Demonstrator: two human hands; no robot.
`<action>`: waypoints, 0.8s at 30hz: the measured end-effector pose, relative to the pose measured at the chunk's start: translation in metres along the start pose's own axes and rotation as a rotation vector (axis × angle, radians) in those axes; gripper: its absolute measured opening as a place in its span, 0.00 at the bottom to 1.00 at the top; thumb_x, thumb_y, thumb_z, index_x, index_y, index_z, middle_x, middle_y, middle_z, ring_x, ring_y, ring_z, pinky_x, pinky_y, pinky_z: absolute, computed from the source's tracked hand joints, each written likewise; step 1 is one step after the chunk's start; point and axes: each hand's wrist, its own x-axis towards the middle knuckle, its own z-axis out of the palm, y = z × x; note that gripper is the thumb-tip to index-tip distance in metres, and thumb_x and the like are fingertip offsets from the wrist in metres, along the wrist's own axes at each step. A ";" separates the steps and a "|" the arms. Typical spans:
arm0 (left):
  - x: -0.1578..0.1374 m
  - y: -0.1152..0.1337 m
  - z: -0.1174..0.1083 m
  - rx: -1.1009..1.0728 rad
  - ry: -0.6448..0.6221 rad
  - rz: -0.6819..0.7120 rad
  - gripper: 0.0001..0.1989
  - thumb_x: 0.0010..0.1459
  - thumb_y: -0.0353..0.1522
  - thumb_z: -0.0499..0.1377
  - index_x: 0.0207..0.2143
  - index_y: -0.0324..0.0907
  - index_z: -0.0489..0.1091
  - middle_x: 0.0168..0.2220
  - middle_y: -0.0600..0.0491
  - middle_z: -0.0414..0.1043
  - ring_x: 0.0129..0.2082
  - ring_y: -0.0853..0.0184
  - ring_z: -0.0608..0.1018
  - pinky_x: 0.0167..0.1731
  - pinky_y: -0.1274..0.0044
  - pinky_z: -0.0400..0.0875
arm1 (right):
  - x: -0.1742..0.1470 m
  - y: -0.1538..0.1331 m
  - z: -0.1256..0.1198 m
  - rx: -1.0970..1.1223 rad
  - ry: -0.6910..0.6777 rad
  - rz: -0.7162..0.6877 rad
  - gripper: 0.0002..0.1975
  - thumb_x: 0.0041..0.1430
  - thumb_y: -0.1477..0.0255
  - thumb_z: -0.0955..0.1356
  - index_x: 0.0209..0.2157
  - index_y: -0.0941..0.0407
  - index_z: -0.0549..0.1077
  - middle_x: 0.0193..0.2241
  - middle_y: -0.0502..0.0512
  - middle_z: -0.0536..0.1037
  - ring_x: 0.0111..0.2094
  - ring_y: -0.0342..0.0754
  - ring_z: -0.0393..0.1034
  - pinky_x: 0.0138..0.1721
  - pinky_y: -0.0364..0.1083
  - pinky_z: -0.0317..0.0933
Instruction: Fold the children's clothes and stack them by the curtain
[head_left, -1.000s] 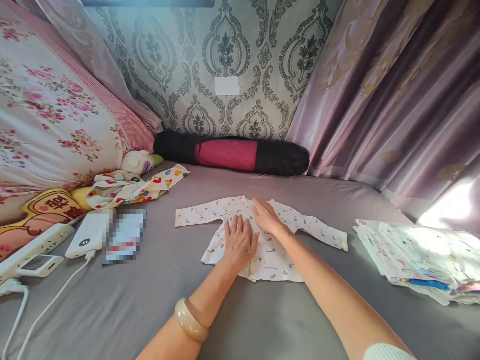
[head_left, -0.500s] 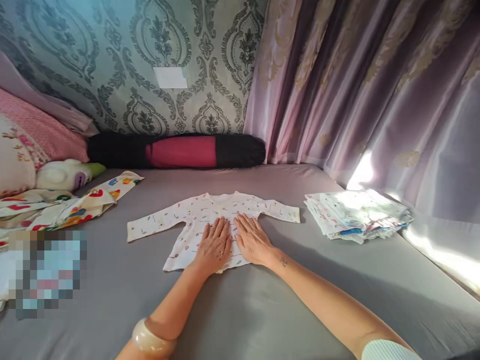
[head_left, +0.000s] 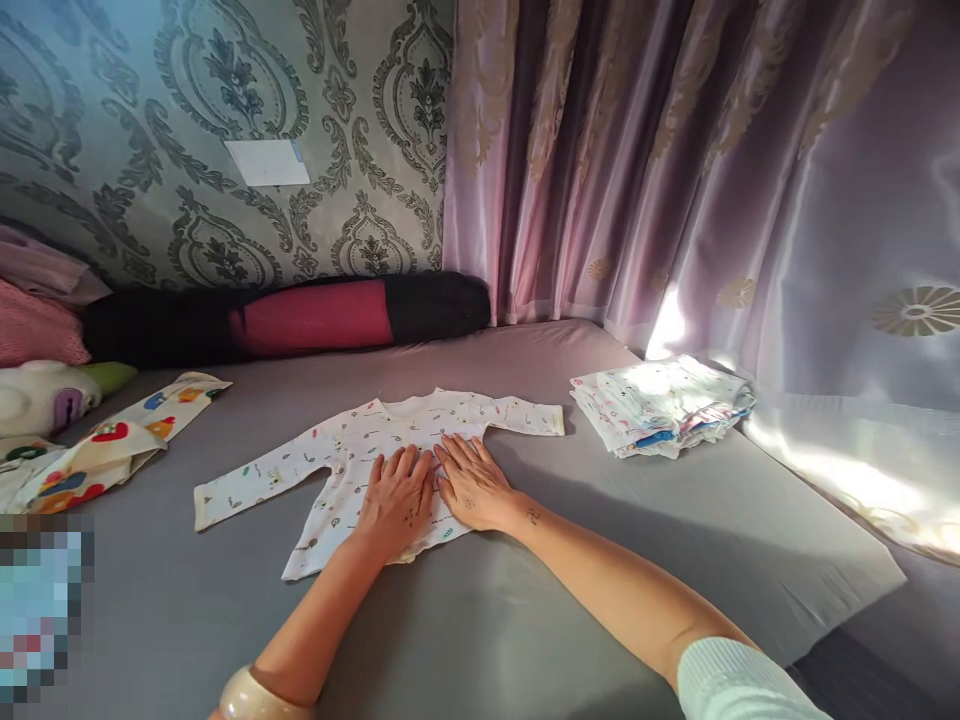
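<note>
A small white long-sleeved baby shirt (head_left: 341, 480) with a scattered print lies spread on the grey bed sheet (head_left: 480, 640), its neckline away from me and both sleeves stretched outward. My left hand (head_left: 396, 500) rests flat on the middle of the shirt, fingers extended. Beside it, my right hand (head_left: 474, 482) also lies flat on the fabric, and the fingertips of the two hands are close together. Neither hand grips anything. The hands cover part of the shirt's front.
A stack of folded printed clothes (head_left: 660, 405) sits to the right near the curtain (head_left: 555, 180). On the left lie a colourful patterned cloth (head_left: 112, 450) and a white plush toy (head_left: 45, 398). A black and red bolster (head_left: 315, 318) runs along the wall.
The camera view has turned to the right, so the scene sits further left. Both hands stay flat on the shirt, with little visible movement over it.
</note>
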 end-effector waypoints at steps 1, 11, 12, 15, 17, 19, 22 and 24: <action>0.003 0.001 -0.003 0.004 0.005 -0.004 0.21 0.64 0.33 0.42 0.54 0.39 0.64 0.53 0.41 0.67 0.53 0.54 0.68 0.55 0.58 0.57 | 0.000 0.000 -0.001 0.017 -0.010 0.002 0.27 0.66 0.66 0.54 0.63 0.64 0.54 0.65 0.64 0.52 0.66 0.54 0.41 0.65 0.58 0.35; 0.051 -0.005 -0.006 0.086 -0.067 -0.057 0.17 0.65 0.35 0.42 0.37 0.42 0.70 0.39 0.45 0.70 0.41 0.56 0.70 0.42 0.65 0.60 | 0.008 0.014 -0.016 0.350 0.070 0.016 0.20 0.62 0.73 0.59 0.55 0.58 0.67 0.57 0.61 0.68 0.59 0.51 0.59 0.60 0.53 0.51; 0.055 -0.005 -0.006 0.087 -0.073 -0.062 0.17 0.65 0.35 0.43 0.37 0.42 0.70 0.38 0.45 0.70 0.42 0.55 0.70 0.43 0.64 0.59 | 0.009 0.016 -0.020 0.413 0.114 0.040 0.19 0.62 0.74 0.59 0.52 0.57 0.69 0.54 0.59 0.71 0.55 0.49 0.64 0.57 0.50 0.55; 0.068 -0.002 -0.006 0.059 -0.076 -0.053 0.16 0.64 0.35 0.44 0.36 0.40 0.70 0.39 0.43 0.70 0.43 0.55 0.70 0.43 0.64 0.59 | 0.013 0.030 -0.031 0.523 0.253 0.175 0.16 0.62 0.75 0.59 0.45 0.55 0.74 0.44 0.55 0.78 0.44 0.45 0.72 0.47 0.44 0.63; 0.075 -0.001 -0.004 0.010 -0.070 -0.047 0.16 0.64 0.34 0.44 0.37 0.40 0.69 0.40 0.43 0.70 0.43 0.55 0.70 0.43 0.64 0.60 | 0.015 0.044 -0.036 0.506 0.343 0.278 0.15 0.61 0.76 0.59 0.41 0.55 0.75 0.40 0.54 0.79 0.40 0.45 0.73 0.44 0.43 0.63; 0.083 0.001 0.001 -0.064 -0.064 -0.035 0.14 0.63 0.33 0.45 0.39 0.40 0.69 0.41 0.44 0.71 0.43 0.56 0.70 0.43 0.65 0.62 | 0.017 0.060 -0.039 0.449 0.401 0.363 0.14 0.60 0.78 0.60 0.39 0.55 0.76 0.39 0.54 0.79 0.39 0.45 0.73 0.42 0.42 0.63; 0.094 0.003 0.013 -0.217 -0.050 0.046 0.12 0.61 0.31 0.47 0.42 0.42 0.68 0.45 0.46 0.70 0.45 0.59 0.71 0.44 0.67 0.65 | 0.016 0.084 -0.042 0.316 0.418 0.472 0.14 0.59 0.78 0.60 0.39 0.56 0.76 0.39 0.54 0.79 0.40 0.46 0.72 0.43 0.43 0.62; 0.102 0.005 0.022 -0.312 -0.030 0.116 0.13 0.60 0.30 0.47 0.44 0.43 0.68 0.47 0.47 0.70 0.47 0.61 0.71 0.47 0.68 0.66 | 0.014 0.096 -0.045 0.221 0.394 0.538 0.14 0.60 0.78 0.60 0.40 0.56 0.76 0.40 0.55 0.79 0.41 0.48 0.71 0.45 0.44 0.60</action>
